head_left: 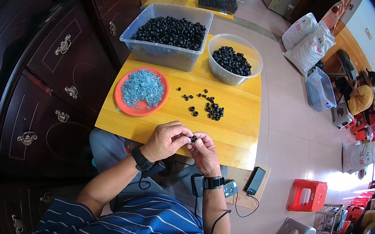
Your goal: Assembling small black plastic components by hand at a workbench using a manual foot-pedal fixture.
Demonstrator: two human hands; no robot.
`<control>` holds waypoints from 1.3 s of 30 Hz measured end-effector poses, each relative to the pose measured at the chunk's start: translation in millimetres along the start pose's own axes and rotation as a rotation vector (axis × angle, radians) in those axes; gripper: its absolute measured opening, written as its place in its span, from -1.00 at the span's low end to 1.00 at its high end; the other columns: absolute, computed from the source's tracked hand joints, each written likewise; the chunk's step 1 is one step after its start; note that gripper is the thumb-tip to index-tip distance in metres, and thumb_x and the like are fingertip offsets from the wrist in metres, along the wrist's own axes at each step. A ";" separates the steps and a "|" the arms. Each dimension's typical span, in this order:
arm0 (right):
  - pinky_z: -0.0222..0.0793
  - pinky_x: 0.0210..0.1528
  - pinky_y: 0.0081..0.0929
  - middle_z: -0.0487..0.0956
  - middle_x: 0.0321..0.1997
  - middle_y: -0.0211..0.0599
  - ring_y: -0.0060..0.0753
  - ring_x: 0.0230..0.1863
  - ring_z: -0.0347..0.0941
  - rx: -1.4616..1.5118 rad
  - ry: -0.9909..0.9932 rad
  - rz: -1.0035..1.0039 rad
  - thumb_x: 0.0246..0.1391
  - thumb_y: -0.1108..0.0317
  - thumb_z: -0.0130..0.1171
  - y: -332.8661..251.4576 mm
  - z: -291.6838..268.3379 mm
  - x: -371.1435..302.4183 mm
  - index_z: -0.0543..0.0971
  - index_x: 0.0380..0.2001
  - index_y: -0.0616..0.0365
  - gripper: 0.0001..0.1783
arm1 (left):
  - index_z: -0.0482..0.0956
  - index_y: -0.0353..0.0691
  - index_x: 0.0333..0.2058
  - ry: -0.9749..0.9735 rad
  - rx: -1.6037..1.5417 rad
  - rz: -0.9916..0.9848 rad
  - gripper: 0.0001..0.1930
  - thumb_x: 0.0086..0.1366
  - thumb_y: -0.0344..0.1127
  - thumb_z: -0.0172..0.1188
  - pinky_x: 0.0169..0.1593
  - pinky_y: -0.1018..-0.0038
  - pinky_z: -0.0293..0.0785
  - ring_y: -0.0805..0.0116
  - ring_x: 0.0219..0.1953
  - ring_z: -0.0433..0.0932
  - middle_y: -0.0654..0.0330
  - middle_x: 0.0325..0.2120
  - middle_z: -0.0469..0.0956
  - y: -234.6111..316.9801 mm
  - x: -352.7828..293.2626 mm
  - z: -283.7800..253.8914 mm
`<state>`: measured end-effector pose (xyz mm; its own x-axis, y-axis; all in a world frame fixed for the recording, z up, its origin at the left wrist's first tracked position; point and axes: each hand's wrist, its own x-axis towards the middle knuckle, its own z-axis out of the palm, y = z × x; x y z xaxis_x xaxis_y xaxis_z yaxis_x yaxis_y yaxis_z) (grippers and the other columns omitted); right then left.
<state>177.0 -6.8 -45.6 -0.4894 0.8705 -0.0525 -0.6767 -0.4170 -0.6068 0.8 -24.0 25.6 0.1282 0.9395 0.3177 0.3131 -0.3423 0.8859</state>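
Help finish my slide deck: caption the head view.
Left hand and right hand hold a small black part at a yellow table, near a red plate.

Reddish printing is seen on a pair of white sacks (pixel 312 49).
Large characters are spread across their fronts, bent and blurred by the lens. Fainter marks are borne by another white sack (pixel 361 157) farther down the right side; these are too small to be made out.

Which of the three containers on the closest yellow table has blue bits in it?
The round red plate, nearest the left hand. It holds pale blue bits, while the rectangular bin and round tub hold black pieces.
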 end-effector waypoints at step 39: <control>0.52 -0.11 -0.58 0.60 -0.18 -0.32 -0.54 -0.24 0.53 -0.006 0.062 0.028 0.24 0.45 0.12 -1.6 2.5 7.7 0.54 -0.09 0.20 -0.81 | 0.64 -0.31 -0.27 0.025 -0.334 -0.190 -0.90 0.23 -0.46 0.28 -0.35 0.66 0.45 0.61 -0.41 0.53 0.29 -0.41 0.60 -29.1 -2.7 6.5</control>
<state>172.9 -0.1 -43.0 -0.4733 0.8729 -0.1187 -0.6597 -0.4406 -0.6088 -2.5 -16.7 -3.3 0.0729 0.9872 0.1421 0.0042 -0.1428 0.9897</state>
